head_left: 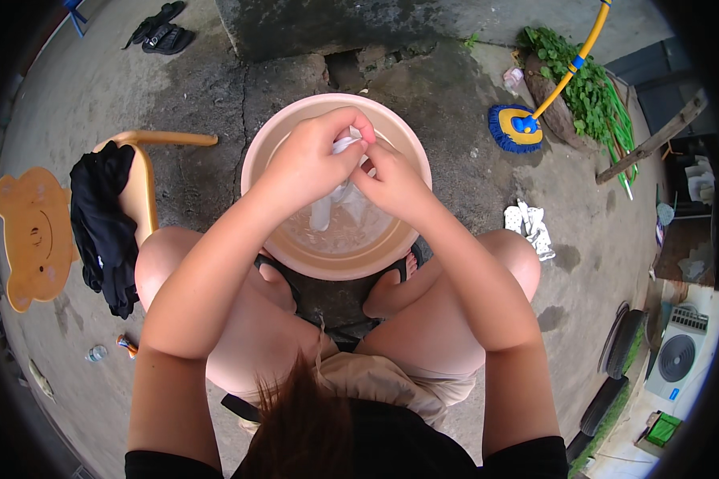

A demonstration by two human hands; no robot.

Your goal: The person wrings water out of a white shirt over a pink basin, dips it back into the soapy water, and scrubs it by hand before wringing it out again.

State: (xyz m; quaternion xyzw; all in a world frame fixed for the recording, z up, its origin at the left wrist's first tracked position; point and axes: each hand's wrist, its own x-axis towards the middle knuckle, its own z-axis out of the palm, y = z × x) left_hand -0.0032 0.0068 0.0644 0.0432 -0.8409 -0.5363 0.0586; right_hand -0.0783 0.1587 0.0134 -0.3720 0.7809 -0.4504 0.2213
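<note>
In the middle of the frame, a little above center, both hands meet over a pink tub with water in it. The left hand and the right hand are squeezed tight around a white cloth. The cloth pokes out between the fingers and hangs down into the water. A black cloth lies on a small wooden chair at the left.

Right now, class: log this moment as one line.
left hand: grip on white cloth | right hand: grip on cloth | over pink basin of water
</note>
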